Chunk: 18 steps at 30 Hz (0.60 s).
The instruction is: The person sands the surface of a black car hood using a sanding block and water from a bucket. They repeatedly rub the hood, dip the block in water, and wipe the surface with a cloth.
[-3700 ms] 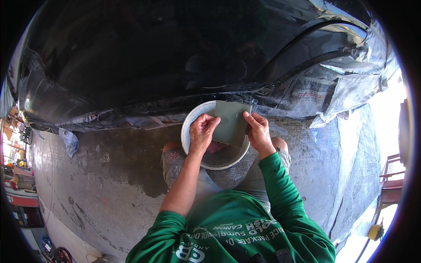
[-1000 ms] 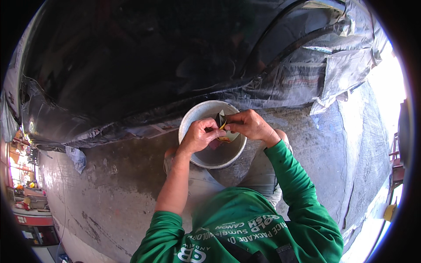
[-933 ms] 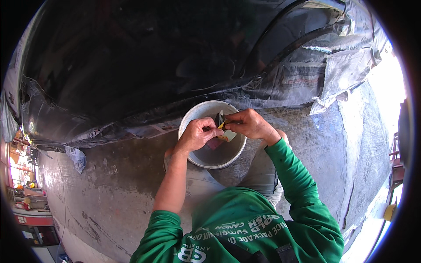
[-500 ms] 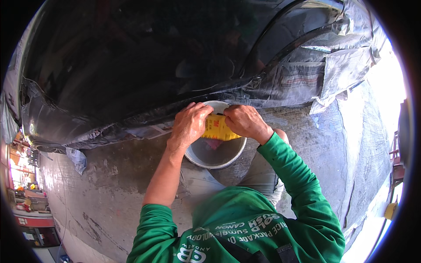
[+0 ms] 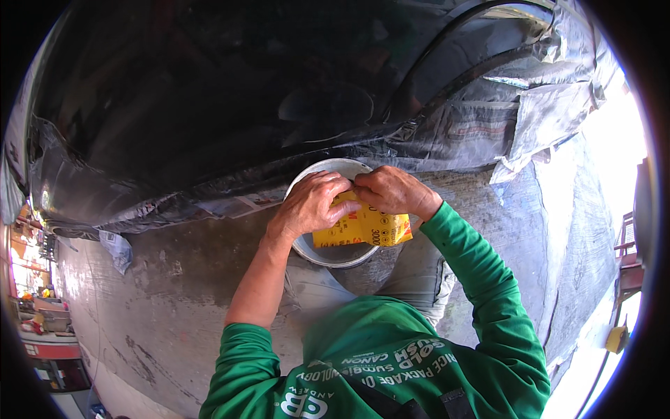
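My left hand (image 5: 311, 202) grips the upper left part of a yellow printed sheet of sandpaper (image 5: 359, 230), its fingers bent over the edge and its thumb pointing right across it. My right hand (image 5: 398, 192), close beside the left, has its fingers curled on the top edge of the same sheet. The sheet lies flattened over a round pale bucket (image 5: 333, 265) between my legs, hiding most of the bucket's inside. Its right end reaches past the rim.
A glossy black car panel (image 5: 209, 91) rises just beyond the bucket, with crumpled masking paper (image 5: 530, 119) along its lower edge. Concrete floor (image 5: 153, 300) surrounds me. A cluttered shelf (image 5: 49, 314) stands at far left, a reddish chair (image 5: 628, 272) at far right.
The sheet showed its grey-green face, then was bunched up between my fingertips. Now its yellow side faces up, spread wider and lower over the bucket, with both hands at its top.
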{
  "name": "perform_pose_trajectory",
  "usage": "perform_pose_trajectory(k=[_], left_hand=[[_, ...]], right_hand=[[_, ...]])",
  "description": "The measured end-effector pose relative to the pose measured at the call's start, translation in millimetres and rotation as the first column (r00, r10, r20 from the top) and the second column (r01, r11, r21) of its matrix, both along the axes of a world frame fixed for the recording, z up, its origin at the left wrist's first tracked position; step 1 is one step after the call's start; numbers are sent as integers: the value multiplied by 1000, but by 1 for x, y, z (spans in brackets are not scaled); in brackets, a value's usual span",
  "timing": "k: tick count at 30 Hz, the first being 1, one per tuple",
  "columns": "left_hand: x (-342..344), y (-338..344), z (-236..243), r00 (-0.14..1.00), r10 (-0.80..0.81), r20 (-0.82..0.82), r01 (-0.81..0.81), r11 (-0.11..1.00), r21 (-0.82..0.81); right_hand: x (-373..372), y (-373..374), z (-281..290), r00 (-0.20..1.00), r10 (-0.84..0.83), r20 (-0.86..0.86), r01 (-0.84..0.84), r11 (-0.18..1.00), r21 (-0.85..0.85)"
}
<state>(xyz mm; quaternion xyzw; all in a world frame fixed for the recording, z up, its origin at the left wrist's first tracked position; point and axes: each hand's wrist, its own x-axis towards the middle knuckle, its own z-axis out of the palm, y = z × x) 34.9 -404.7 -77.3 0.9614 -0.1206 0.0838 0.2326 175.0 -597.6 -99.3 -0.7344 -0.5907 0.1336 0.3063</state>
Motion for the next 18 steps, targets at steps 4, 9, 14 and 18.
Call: perform_pose_trajectory(k=[4, 9, 14, 18], left_hand=[[4, 5, -7, 1000, 23, -9, -23, 993, -117], [5, 12, -14, 999, -44, 15, 46, 918, -393], [7, 7, -28, 998, 52, 32, -20, 768, -640], [9, 2, -50, 979, 202, 19, -120, 650, -750]], right_hand=[[-2, -1, 2, 999, 32, -10, -32, 999, 30], [-5, -3, 6, 998, 63, -31, -57, 984, 169], [-18, 3, -3, 987, -59, -151, 105, 944, 312], [-23, 13, -19, 965, -155, -209, 222, 912, 345]])
